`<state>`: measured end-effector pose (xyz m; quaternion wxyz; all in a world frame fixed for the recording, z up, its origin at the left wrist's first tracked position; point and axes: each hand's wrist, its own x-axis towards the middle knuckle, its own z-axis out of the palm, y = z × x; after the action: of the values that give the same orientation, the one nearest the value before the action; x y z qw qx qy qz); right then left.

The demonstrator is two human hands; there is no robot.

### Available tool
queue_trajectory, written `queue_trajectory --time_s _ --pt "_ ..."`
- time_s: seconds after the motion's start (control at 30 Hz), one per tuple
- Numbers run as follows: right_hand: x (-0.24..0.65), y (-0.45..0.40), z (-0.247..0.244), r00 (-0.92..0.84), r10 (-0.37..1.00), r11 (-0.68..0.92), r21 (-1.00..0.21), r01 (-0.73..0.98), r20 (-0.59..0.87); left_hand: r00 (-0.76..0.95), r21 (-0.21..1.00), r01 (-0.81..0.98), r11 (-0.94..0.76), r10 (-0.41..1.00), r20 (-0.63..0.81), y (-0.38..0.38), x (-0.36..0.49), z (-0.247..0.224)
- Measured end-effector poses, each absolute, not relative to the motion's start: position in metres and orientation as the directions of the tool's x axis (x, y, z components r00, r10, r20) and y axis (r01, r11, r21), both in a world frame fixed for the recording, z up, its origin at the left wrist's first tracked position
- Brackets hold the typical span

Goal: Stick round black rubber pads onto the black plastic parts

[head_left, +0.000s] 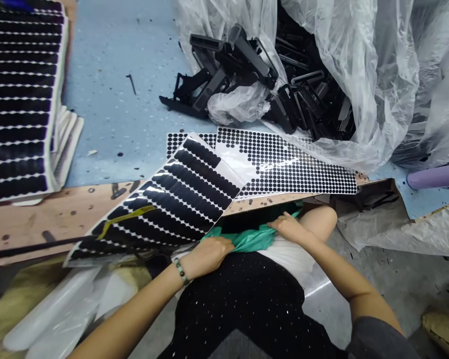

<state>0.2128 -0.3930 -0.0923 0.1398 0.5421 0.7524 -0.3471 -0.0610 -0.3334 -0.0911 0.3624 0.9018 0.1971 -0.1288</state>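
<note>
My left hand [207, 257], with a beaded bracelet at the wrist, grips a green cloth [247, 241] at my waist. My right hand [290, 228] pinches the same cloth a little farther along. Both hands are over my own lap, below the front edge of the work surface. Just beyond my left hand, a white-backed sheet of black oval pads [183, 199] overhangs the edge, a yellow strip lying across it. Behind that lies a sheet of small black dots [284, 164].
A tall stack of pad sheets [22, 99] stands at the left on a blue tabletop [112, 114]. Black plastic parts [228, 65] spill from a transparent bag [359, 75] at the back. A wooden board [52, 214] lines the front edge, and a purple tube [436, 176] lies at the right.
</note>
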Motion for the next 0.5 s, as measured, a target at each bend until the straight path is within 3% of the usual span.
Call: queue_trajectory --time_s 0.2,0.3,0.37,0.43,0.5 --pt "0.223 -0.406 -0.063 -0.51 0.787 0.34 -0.446 0.828 -0.347 0.854 0.611 0.519 -0.597 0.355 -0.379 -0.332 -0.077 -0.08" --pt "0.23 -0.417 -0.065 -0.404 0.779 0.239 -0.369 0.898 -0.479 0.868 0.704 0.495 -0.509 0.326 -0.374 -0.332 -0.078 -0.071" --pt "0.234 -0.417 -0.066 -0.329 0.754 0.185 -0.296 0.937 -0.568 0.89 0.811 0.419 -0.408 0.359 -0.28 -0.323 -0.085 -0.062" --pt "0.234 -0.411 -0.06 -0.324 0.739 0.149 -0.325 0.934 -0.591 0.818 0.865 0.381 -0.325 0.554 -0.152 -0.303 -0.096 -0.054" --pt "0.228 -0.395 -0.048 -0.344 0.785 0.088 -0.457 0.885 -0.516 0.541 0.86 0.45 -0.241 0.839 -0.048 -0.273 -0.109 -0.051"
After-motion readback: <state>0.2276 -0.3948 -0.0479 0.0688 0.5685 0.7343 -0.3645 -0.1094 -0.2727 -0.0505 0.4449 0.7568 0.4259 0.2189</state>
